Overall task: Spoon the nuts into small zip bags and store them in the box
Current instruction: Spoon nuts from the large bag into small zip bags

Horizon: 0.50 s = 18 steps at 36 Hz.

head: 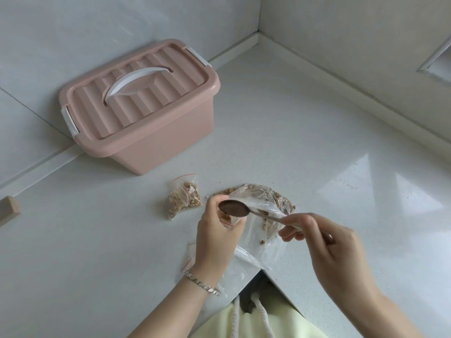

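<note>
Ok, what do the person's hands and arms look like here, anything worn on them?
Both forearms are bare, with no sleeves or gloves showing. The left hand has a silver-coloured flat-link bracelet at its wrist; the right hand shows no ring, watch or band. Below them is a pale yellow-green garment with white drawstring cords.

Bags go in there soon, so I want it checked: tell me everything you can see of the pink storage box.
The pink storage box looks like smooth plastic, rectangular, its walls tapering downward. Its ribbed lid is on, with a white handle lying flat in a recess and a white latch at each end. It stands upright on the white counter, its rear near the wall; whether they touch is unclear. Nothing else touches it.
</note>
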{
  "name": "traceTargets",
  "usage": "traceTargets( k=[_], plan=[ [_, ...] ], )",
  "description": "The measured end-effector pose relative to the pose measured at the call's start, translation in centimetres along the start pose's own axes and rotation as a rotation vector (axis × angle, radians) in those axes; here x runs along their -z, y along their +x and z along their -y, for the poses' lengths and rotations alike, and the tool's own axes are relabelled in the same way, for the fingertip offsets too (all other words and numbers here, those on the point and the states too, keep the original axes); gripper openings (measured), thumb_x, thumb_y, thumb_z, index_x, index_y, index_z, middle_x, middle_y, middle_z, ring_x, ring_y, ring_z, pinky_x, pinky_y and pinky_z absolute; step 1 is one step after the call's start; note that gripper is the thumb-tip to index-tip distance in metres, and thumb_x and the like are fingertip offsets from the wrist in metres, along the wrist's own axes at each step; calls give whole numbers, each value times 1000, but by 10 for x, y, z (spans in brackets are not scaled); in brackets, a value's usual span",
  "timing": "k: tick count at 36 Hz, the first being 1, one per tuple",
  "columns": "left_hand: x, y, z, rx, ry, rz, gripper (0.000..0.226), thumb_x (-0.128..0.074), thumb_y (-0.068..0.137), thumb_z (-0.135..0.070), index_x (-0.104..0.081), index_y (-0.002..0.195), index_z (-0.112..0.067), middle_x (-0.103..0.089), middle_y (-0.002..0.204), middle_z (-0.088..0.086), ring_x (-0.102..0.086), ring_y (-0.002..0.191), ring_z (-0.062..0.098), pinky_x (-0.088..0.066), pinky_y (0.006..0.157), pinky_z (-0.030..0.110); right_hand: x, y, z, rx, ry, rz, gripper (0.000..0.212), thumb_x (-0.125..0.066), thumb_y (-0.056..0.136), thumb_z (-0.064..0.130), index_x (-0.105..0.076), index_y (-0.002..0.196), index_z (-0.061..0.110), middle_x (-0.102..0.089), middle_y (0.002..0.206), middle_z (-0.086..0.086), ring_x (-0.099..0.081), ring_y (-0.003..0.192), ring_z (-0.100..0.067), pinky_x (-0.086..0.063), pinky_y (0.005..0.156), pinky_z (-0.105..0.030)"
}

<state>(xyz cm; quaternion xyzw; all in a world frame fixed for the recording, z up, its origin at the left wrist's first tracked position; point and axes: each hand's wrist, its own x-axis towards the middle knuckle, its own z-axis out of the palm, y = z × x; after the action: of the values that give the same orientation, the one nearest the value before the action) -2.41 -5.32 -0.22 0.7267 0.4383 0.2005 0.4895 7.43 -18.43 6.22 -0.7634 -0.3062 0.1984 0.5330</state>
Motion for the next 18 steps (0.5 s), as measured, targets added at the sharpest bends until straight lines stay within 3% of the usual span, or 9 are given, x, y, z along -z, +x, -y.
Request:
traceTargets(
  k=[4, 8, 12, 18],
  plan=[
    [2, 0, 4, 3, 18, -10, 37, -74, 75, -14, -51, 102, -23, -60, 83, -12, -56, 84, -2, -40, 73, 5, 4, -2, -2, 56, -13, -76, 40, -38, 89, 55, -67, 74, 33, -68, 72, 15, -64, 68, 0, -45, 63, -6],
    [7, 0, 7, 15, -2, -83, 38, -74, 76, -16, -50, 104, -24, -61, 82, -12, -58, 86, 2, -44, 77, 14, 7, 1, -16, -94, 94, -169, 46, -34, 89, 57, -67, 79, 28, -70, 69, 6, -64, 62, -8, -46, 59, -11],
    [15, 1, 9, 9, -10, -175, 39, -73, 76, -12, -49, 103, -25, -60, 77, -16, -56, 77, -3, -42, 69, 6, 2, 3, -56, -311, 92, -142, 41, -35, 87, 43, -66, 77, 18, -70, 67, 0, -65, 61, -17, -47, 56, -17],
    [24, 3, 10, 15, -22, -205, 39, -73, 76, -10, -49, 104, -24, -60, 80, -14, -55, 70, -7, -44, 66, 8, -20, 2, -99, -407, 78, -108, 27, -40, 96, 25, -65, 87, 23, -70, 74, 2, -66, 69, -6, -50, 69, -24]
  ],
)
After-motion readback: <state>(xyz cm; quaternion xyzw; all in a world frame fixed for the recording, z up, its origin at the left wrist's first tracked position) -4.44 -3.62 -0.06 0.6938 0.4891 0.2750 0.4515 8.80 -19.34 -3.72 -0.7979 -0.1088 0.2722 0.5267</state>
